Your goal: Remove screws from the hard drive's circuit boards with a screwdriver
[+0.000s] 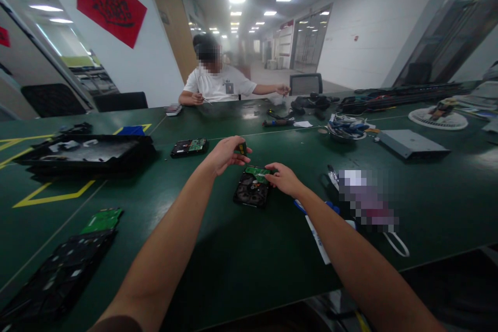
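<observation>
A hard drive (251,192) lies on the dark green table in front of me, its green circuit board at the far end and its black casing nearer. My left hand (225,155) is above its far left corner, fingers curled around a small black object with yellow markings (241,149); its exact kind does not show. The fingertips of my right hand (287,179) grip the drive's right edge beside the board. Under my right forearm are a blue-handled item (332,207) and a white strip with print (317,238), both partly hidden.
Another hard drive (189,147) lies farther left, and several more drives (58,270) line the near left. A black tray (89,153) holds scraps. Rightward are a blurred pouch (365,197), a bowl of cables (346,128) and a grey metal box (414,144). A person (218,80) sits opposite.
</observation>
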Tool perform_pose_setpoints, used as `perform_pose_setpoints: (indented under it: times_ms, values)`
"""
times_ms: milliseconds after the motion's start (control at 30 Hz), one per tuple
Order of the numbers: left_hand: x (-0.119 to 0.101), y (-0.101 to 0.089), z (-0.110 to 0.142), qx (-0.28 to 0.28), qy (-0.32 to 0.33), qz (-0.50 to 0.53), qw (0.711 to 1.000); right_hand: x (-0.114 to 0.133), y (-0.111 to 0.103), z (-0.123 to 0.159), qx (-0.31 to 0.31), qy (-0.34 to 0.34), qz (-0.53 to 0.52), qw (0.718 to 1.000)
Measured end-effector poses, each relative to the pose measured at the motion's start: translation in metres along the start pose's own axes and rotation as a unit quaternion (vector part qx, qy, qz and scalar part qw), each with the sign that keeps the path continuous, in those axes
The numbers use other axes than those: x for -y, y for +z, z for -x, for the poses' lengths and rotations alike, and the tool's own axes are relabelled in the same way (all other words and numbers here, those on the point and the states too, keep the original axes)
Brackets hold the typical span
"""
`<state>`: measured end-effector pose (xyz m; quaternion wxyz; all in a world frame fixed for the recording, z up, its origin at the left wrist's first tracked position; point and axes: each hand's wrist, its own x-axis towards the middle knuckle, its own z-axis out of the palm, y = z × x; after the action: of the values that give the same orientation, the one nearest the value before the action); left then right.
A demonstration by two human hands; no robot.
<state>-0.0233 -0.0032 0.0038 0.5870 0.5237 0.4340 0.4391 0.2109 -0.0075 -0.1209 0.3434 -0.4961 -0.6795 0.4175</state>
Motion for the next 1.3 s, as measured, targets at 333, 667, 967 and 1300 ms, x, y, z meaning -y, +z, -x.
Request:
perform_pose_setpoints:
  times_ms: [333,667,967,1300]
  values:
    - [-0.001,-0.003,-0.001,0.001,-0.012,0.008,1.000,0.003,0.001,0.001,-0.002,0.009,-0.010,1.000]
    - [0.000,-0.002,0.000,-0.022,0.009,-0.016,1.000,0.005,0.001,0.001,-0.004,0.015,-0.015,1.000]
    - [0.000,-0.001,-0.003,-0.036,-0.024,0.038,0.998,0.008,0.001,0.003,-0.001,0.019,-0.015,1.000]
    - [-0.002,-0.003,0.002,-0.032,-0.010,0.001,0.999,0.012,0.001,0.005,0.000,0.021,-0.008,1.000]
